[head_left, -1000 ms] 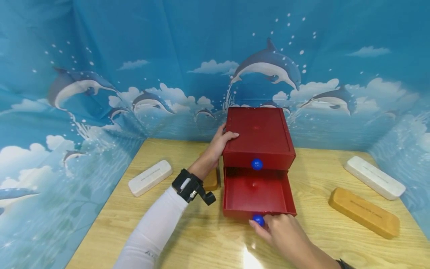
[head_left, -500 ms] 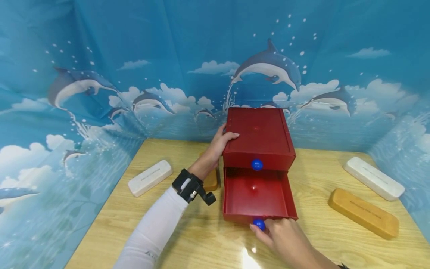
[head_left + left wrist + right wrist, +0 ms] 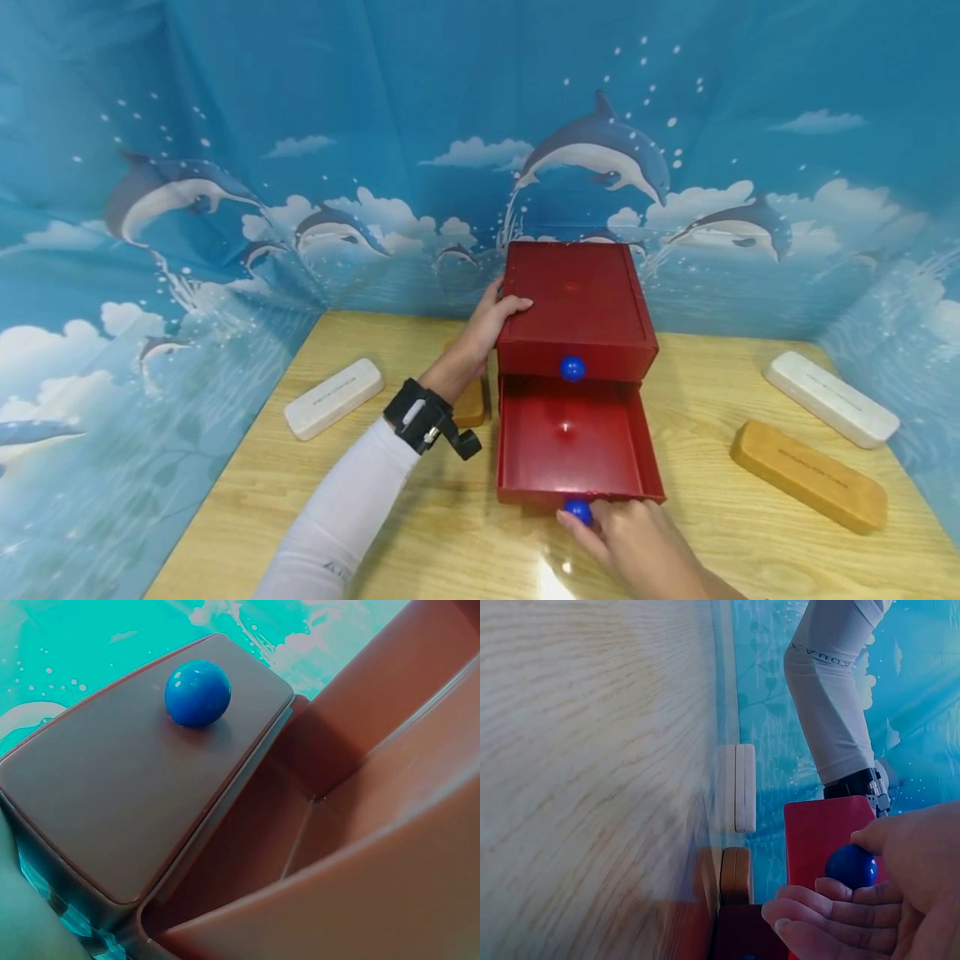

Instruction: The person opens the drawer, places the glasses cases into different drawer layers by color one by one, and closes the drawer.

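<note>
A red two-drawer box [image 3: 573, 292] stands mid-table with its upper drawer closed; a blue ball knob [image 3: 572, 368] sits on that drawer's front. The lower drawer [image 3: 577, 450] is pulled well out, and nothing is seen inside it. My left hand [image 3: 483, 329] holds the box by its left side, thumb over the top edge, other fingers partly hidden. At the lower drawer's front my right hand [image 3: 641, 542] pinches the lower blue knob [image 3: 851, 866] between thumb and index finger. In the left wrist view, the upper drawer front [image 3: 135, 780] shows above the open drawer.
A white rounded case [image 3: 333, 398] lies left on the wooden table [image 3: 442, 542]. Behind my left wrist, a brown case [image 3: 471, 404] is partly hidden. Another white case [image 3: 832, 398] and another brown case [image 3: 810, 477] lie right. A dolphin-print cloth [image 3: 420, 100] hangs behind.
The lower drawer has slid further out toward me, with my right hand on its knob. My left hand stays in place on the box.
</note>
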{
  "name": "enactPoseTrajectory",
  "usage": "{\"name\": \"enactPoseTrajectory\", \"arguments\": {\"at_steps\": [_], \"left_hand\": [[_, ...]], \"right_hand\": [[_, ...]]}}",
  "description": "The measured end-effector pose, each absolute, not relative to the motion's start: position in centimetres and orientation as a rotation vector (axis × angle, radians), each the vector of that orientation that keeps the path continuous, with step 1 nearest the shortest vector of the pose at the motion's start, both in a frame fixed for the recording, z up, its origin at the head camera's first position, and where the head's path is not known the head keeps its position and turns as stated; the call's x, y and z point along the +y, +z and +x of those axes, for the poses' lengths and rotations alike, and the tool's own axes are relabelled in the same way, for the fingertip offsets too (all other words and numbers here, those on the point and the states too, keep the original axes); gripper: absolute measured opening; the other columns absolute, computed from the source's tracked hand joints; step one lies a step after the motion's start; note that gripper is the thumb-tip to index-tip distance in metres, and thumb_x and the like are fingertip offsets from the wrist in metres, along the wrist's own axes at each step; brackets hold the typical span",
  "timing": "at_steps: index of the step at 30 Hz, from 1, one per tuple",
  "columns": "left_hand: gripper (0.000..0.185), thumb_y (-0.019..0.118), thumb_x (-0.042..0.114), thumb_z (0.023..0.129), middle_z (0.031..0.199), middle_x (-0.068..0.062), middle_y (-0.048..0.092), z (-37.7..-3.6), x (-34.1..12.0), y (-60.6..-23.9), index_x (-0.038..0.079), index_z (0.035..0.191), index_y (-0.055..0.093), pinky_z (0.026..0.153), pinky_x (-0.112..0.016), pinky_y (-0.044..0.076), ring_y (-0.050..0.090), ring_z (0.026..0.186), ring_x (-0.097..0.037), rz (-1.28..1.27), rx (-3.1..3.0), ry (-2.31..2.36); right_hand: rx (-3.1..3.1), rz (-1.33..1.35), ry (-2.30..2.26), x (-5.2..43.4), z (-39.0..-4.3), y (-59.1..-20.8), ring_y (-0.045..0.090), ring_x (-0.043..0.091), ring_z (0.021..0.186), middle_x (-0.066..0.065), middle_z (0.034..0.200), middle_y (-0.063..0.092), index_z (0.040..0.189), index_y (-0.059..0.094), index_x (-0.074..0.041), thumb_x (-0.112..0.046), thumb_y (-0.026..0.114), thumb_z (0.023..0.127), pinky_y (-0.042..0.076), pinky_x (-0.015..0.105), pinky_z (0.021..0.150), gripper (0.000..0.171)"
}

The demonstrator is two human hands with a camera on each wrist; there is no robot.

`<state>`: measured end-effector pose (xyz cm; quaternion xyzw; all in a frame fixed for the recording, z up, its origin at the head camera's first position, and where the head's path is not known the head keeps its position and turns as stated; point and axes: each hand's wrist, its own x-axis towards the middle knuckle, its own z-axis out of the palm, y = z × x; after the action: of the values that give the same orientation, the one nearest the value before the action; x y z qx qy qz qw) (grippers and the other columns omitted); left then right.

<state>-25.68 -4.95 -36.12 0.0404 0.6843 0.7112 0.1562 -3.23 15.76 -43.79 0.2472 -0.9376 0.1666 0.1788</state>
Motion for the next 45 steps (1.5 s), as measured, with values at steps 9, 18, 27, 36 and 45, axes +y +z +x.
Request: {"name": "enactPoseTrajectory", "arguments": {"at_steps": [9,18,27,36,45], "left_hand": [[0.084,0.061,0.043,0.097,0.151,-0.008,0.05,-25.8,-4.8,-36.1,0.032,0.167,0.015,0.112,-0.052,0.045,0.06,0.127,-0.03,0.116,1.967,2.034],[0.084,0.061,0.043,0.097,0.148,-0.009,0.052,-25.7,-4.8,-36.0,0.032,0.166,0.015,0.11,-0.052,0.047,0.061,0.125,-0.03,0.119,1.964,2.039],[0.086,0.062,0.042,0.096,0.148,-0.008,0.052,-25.7,-4.9,-35.9,0.032,0.167,0.014,0.111,-0.052,0.046,0.06,0.126,-0.03,0.109,1.97,2.043],[0.085,0.061,0.042,0.097,0.148,-0.008,0.052,-25.6,-4.9,-35.9,0.031,0.167,0.014,0.111,-0.051,0.046,0.06,0.126,-0.03,0.12,1.978,2.045],[0.085,0.061,0.042,0.097,0.148,-0.008,0.052,-25.6,-4.9,-36.2,0.032,0.166,0.014,0.111,-0.052,0.046,0.06,0.127,-0.03,0.12,1.964,2.045]], "right_hand": [[-2.606,0.742,0.48,15.7,-2.5,-43.9,0.03,-0.01,0.048,-0.022,0.051,0.033,0.057,0.045,-0.027,-0.044,0.08,0.089,0.025,0.011,0.05,0.051],[-2.689,0.765,0.483,15.8,-2.1,-43.6,0.037,-0.008,0.049,-0.021,0.052,0.035,0.059,0.047,-0.027,-0.048,0.077,0.091,0.03,0.012,0.053,0.048],[-2.781,0.732,0.544,15.6,-1.7,-43.2,0.035,-0.009,0.052,-0.022,0.055,0.034,0.063,0.049,-0.027,-0.048,0.076,0.092,0.034,0.014,0.055,0.044],[-2.874,0.795,0.643,16.0,-1.8,-43.2,0.036,-0.009,0.056,-0.023,0.057,0.038,0.067,0.057,-0.027,-0.048,0.071,0.096,0.035,0.014,0.055,0.038],[-2.947,1.121,0.734,18.3,-1.7,-41.3,0.056,-0.007,0.085,-0.025,0.092,0.063,0.106,0.067,-0.035,-0.054,0.061,0.1,0.052,0.021,0.07,0.021]]}}
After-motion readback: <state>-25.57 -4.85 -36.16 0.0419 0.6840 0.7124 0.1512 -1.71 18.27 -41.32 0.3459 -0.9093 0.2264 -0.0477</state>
